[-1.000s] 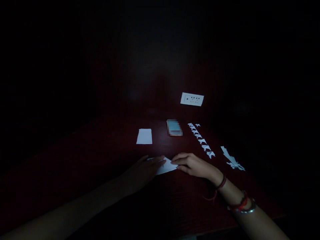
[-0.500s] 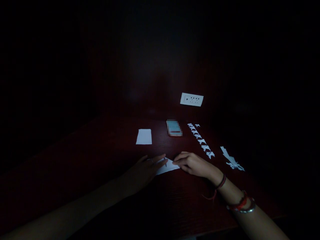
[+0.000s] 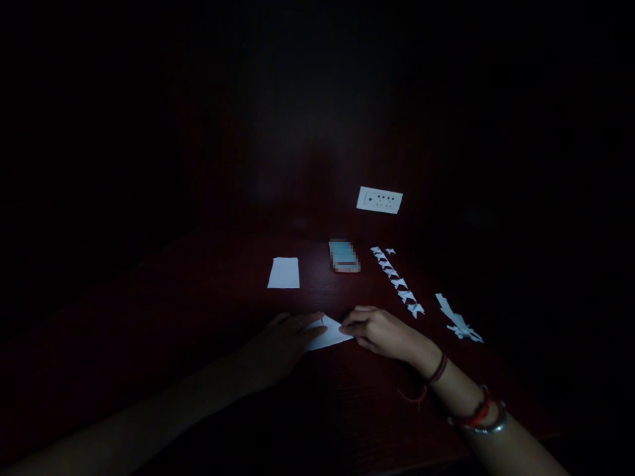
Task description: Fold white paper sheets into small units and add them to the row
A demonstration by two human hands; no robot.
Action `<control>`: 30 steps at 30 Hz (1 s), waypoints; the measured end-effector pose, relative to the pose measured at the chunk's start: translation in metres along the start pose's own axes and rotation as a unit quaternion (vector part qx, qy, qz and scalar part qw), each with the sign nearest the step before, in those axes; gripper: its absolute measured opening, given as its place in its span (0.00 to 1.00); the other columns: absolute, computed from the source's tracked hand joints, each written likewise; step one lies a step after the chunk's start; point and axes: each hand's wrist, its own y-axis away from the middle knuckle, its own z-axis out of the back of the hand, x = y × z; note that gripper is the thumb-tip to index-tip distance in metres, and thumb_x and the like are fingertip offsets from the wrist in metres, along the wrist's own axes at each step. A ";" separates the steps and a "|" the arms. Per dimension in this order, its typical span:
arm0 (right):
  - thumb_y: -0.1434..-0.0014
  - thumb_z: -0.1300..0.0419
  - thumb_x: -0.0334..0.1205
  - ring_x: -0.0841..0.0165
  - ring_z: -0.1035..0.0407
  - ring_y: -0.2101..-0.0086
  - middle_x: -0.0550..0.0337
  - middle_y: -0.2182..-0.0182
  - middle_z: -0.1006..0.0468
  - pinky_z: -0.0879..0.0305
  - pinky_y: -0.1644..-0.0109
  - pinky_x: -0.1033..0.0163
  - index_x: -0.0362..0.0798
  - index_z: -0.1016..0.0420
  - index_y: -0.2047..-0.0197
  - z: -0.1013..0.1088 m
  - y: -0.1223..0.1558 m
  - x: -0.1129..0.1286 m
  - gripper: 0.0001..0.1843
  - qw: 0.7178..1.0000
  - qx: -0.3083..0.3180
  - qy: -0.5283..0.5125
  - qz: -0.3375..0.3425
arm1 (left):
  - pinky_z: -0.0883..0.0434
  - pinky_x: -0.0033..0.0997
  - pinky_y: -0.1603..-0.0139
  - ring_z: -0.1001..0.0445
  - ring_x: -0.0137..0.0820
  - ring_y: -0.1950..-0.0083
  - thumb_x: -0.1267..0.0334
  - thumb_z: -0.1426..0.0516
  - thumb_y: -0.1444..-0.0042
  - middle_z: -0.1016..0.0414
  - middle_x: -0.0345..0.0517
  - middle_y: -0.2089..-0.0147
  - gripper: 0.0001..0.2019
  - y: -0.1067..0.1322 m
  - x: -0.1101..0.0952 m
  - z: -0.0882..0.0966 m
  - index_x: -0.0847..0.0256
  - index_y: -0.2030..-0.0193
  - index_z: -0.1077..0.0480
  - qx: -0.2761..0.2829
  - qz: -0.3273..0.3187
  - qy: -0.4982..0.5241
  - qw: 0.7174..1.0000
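Note:
A white sheet of paper [image 3: 328, 336], folded to a triangle-like shape, lies on the dark red table between my hands. My left hand [image 3: 288, 337] rests on its left part with the fingers stretched out, covering that end. At the right corner, my right hand [image 3: 374, 330] has its fingers pressed together on the paper. Bracelets circle my right wrist.
Behind my hands lie a squarish white paper [image 3: 284, 273] and a blurred phone-like thing [image 3: 344, 256]. To the right run a row of small folded papers [image 3: 398, 283] and a pile of paper strips [image 3: 461, 326]. A socket plate [image 3: 380, 200] is on the back wall.
My left hand's fingers have drawn slightly closer together on the folded paper. My right hand stays at its corner. The whole view has shifted a little.

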 end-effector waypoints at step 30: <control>0.48 0.51 0.27 0.69 0.40 0.54 0.56 0.55 0.32 0.42 0.51 0.63 0.44 0.31 0.57 0.004 -0.002 0.005 0.16 0.999 0.000 -0.036 0.005 | 0.47 0.42 0.50 0.45 0.37 0.46 0.72 0.55 0.49 0.50 0.42 0.41 0.24 -0.006 -0.004 0.011 0.54 0.44 0.50 0.003 -0.007 0.006 1.000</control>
